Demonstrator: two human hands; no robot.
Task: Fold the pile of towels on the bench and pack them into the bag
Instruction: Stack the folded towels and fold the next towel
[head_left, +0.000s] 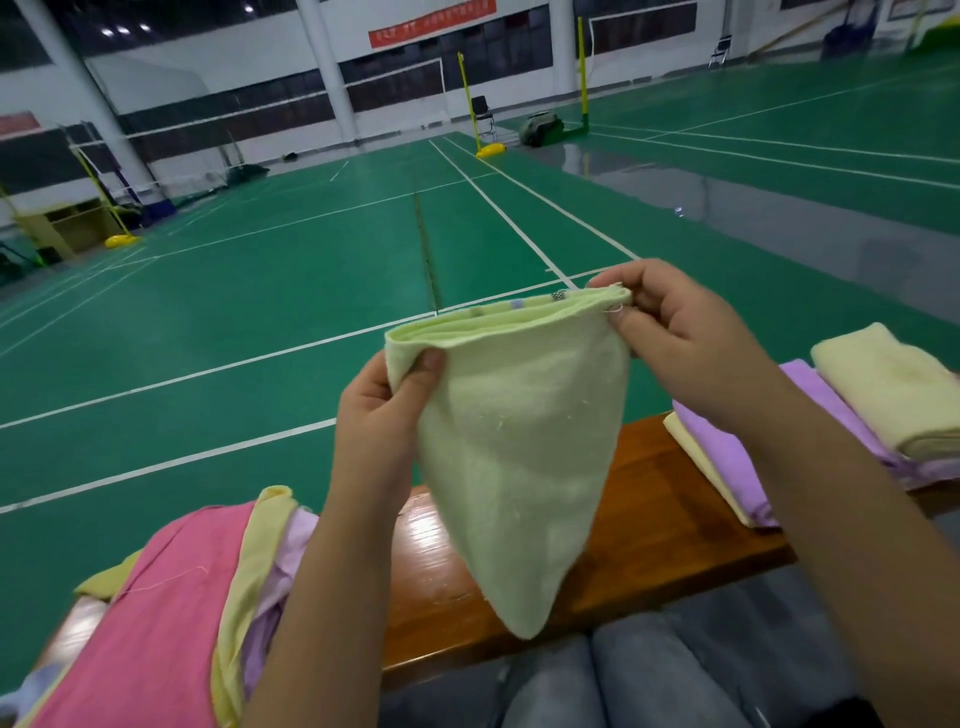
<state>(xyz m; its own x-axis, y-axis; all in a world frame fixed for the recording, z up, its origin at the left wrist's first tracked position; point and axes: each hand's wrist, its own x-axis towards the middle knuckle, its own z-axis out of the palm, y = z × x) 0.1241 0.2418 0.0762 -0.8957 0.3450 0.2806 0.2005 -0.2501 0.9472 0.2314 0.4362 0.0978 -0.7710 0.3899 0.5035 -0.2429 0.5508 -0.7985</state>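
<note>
We see both hands holding 1 light green towel (519, 441) up in the air above the wooden bench (639, 540). Left hand (384, 410) pinches the towel's top left corner, thumb in front. Right hand (680, 343) pinches the top right corner, where several layered edges show. Towel hangs doubled, tapering to a point over the bench's near edge. Unfolded pile (171, 613) of pink, yellow and lilac towels lies on the bench at left. Folded stack (857, 415) of yellow and lilac sits at right.
</note>
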